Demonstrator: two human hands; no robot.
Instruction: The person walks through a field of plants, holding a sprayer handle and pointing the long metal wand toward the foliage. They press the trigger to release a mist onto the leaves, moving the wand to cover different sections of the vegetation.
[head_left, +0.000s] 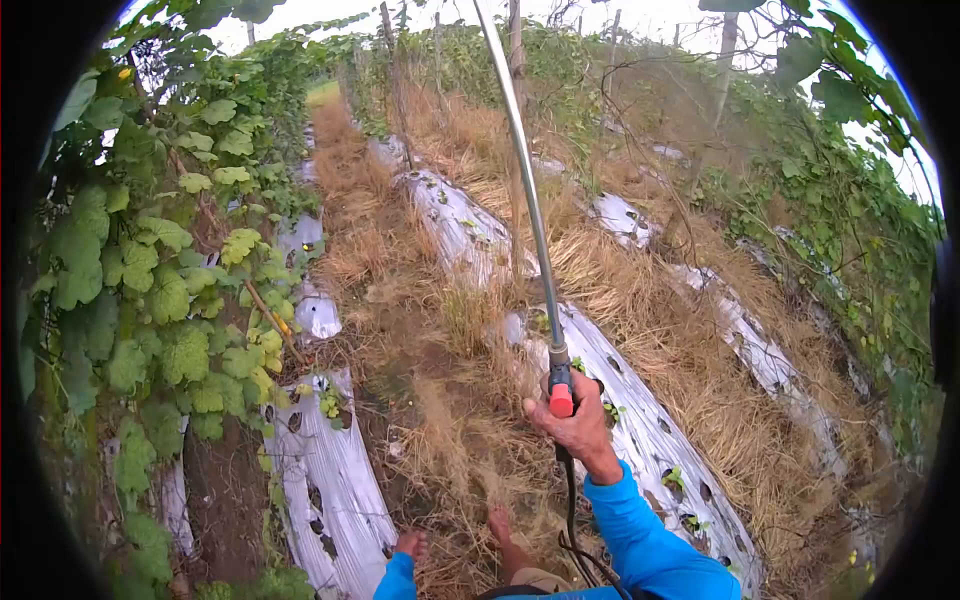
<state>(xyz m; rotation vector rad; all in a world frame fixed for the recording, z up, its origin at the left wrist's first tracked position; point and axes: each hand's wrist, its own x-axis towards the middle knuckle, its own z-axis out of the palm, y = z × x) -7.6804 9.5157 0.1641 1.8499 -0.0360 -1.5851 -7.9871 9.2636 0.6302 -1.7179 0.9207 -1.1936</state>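
While broad, yellowing green leaves on a dense wall of climbing vines (160, 330) fill the left side of the frame, a silvery-white plastic ground sheet (335, 490) with dark round holes runs along their foot, in the lower left. Just right of this sheet, at the bottom edge, the bare left hand (412, 544) shows at the end of a bright blue left sleeve (396, 580); it is small and partly cut off from view, so I cannot tell whether its fingers are spread or curled. Beside it, at bottom centre, a bare foot (500, 522) stands on brown, dry straw (455, 430). A long, silver metal wand (531, 185) slants from the top centre down to the middle of the frame, where the bare right hand (583, 432) wraps around its dark grip, fingers closed (a red plastic piece (562, 401) sits by the thumb). A thin black hose (571, 500) hangs from the grip, left of the bright blue right sleeve (640, 535). Behind that arm, another silvery-white plastic strip (640, 440) bears small green seedlings (673, 480) in its holes. Farther right lie more straw and a narrower whitish strip (765, 360), then tangled green vines (860, 225) at the right edge.
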